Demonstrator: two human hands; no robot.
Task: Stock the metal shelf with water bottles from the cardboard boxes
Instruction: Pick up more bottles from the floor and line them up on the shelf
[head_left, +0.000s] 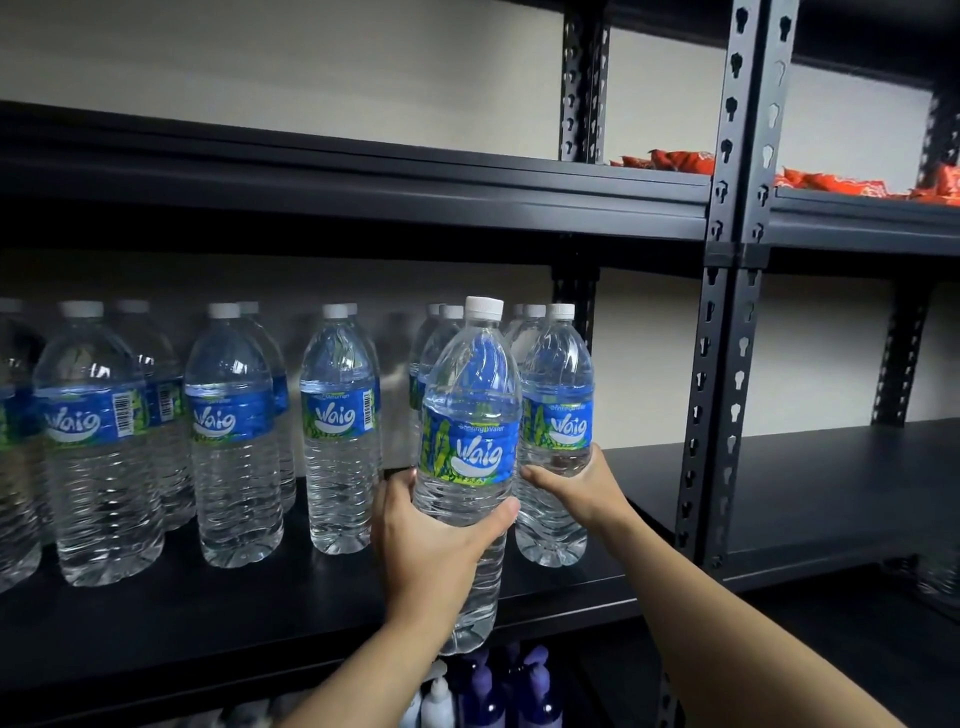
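One upright water bottle (470, 415) is gripped low by the left hand (431, 545) before the metal shelf (208, 613); a second bottle (558, 395), stood on that shelf beside it, is clasped by the right hand (576, 486).

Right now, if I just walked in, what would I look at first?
Probably the big water bottle with the blue label, held up in the middle by the left hand, in front of the black metal shelf. Right beside it, the right hand grips another bottle standing at the right end of a long row of matching bottles. Bright red packets on the shelf above, to the right, also pop out.
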